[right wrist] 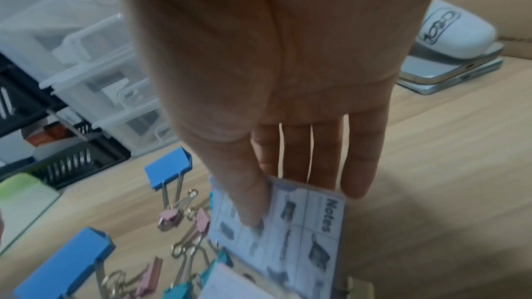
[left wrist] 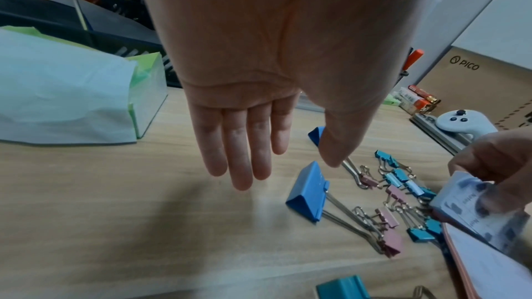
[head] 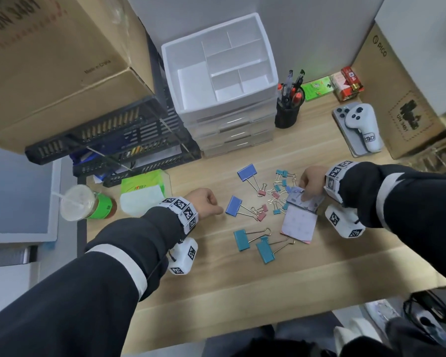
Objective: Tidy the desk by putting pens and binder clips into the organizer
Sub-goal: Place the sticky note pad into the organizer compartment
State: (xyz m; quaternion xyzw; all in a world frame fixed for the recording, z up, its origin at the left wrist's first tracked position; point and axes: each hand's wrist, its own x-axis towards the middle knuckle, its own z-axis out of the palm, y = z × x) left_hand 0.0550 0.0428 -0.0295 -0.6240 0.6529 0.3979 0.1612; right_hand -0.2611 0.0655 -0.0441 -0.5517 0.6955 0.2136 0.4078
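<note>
The white organizer [head: 271, 55] stands at the back of the desk, its top compartments bare. Several pens [head: 290, 91] stand in a black cup [head: 286, 115] to its right. Blue [head: 233, 206], teal [head: 241, 240] and small pink binder clips [head: 262, 215] lie scattered mid-desk. My left hand [head: 211, 206] hovers open just left of the blue clip [left wrist: 308, 192], fingers [left wrist: 244, 156] straight, holding nothing. My right hand [head: 305, 188] pinches the printed cover [right wrist: 305, 224] of a small notepad [head: 298, 222] beside the clips, thumb on top.
Large cardboard boxes [head: 49, 60] stand at the left and right. Black paper trays [head: 113, 140], a tissue pack [head: 142, 194] and a lidded drink [head: 80, 202] sit on the left. A phone with a white controller [head: 358, 122] and red packets [head: 348, 83] lie at the right back.
</note>
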